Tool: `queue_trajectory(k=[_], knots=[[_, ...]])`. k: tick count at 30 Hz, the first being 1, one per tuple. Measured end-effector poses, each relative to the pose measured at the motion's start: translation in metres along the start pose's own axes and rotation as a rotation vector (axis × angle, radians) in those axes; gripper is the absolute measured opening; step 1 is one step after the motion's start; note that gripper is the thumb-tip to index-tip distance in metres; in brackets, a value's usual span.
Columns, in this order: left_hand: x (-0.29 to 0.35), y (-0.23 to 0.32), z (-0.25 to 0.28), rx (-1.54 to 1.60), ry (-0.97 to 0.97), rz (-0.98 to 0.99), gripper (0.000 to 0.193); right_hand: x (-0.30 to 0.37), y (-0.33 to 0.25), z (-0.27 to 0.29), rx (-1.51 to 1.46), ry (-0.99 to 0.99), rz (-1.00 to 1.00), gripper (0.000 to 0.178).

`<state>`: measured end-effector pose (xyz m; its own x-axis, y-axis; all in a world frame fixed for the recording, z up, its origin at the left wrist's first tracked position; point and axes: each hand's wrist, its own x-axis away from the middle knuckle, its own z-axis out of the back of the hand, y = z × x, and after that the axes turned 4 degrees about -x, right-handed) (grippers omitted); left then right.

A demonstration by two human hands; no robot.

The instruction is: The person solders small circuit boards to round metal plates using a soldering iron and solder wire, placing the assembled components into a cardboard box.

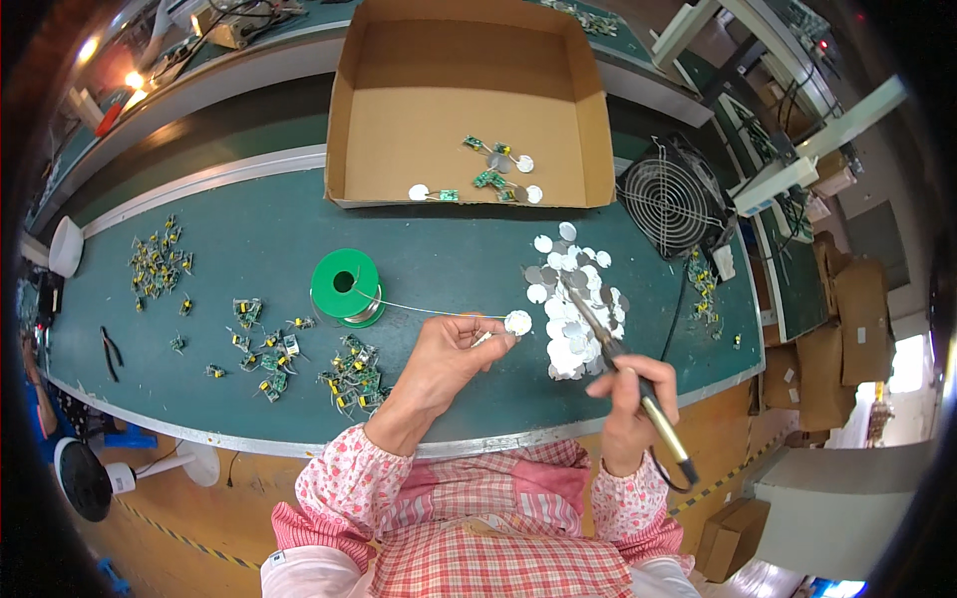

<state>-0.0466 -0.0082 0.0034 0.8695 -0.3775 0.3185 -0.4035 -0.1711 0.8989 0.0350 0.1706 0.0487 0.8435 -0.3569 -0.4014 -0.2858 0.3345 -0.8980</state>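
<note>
My left hand (449, 354) is closed in a pinch at the middle of the bench, with a small round white disc (517, 323) at its fingertips. A thin solder wire (429, 310) runs to these fingers from the green spool (346, 287); whether they grip it too is unclear. My right hand (635, 407) is wrapped round a soldering iron (653, 407). Its metal end slants away to the far left, over a pile of white and grey discs (573, 334). Disc and iron are apart.
Small green circuit boards with yellow parts (354, 377) lie in clusters at the left. Pliers (111, 354) rest near the left end. A cardboard box (469, 120) at the back holds several boards wired to discs. A fan (670, 199) stands at the right.
</note>
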Motion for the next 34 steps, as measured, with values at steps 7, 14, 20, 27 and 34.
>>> queue_trajectory(k=[7, 14, 20, 27, 34], knots=[[-0.002, 0.001, 0.000, 0.192, 0.044, 0.024, 0.018, 0.004, -0.009, 0.003, -0.134, -0.126, -0.006, 0.015], [-0.002, 0.001, 0.001, 0.235, 0.036, 0.015, 0.018, 0.000, -0.005, -0.003, -0.070, -0.208, 0.046, 0.015], [-0.002, -0.001, 0.002, 0.242, 0.022, 0.000, 0.016, -0.004, 0.000, -0.009, -0.020, -0.231, 0.099, 0.020], [0.000, 0.001, 0.003, 0.223, 0.014, 0.009, 0.014, -0.004, 0.000, -0.007, 0.001, -0.244, 0.122, 0.010], [0.002, -0.006, 0.001, 0.212, 0.017, 0.074, 0.017, 0.008, 0.016, 0.003, -0.141, -0.143, 0.173, 0.017]])
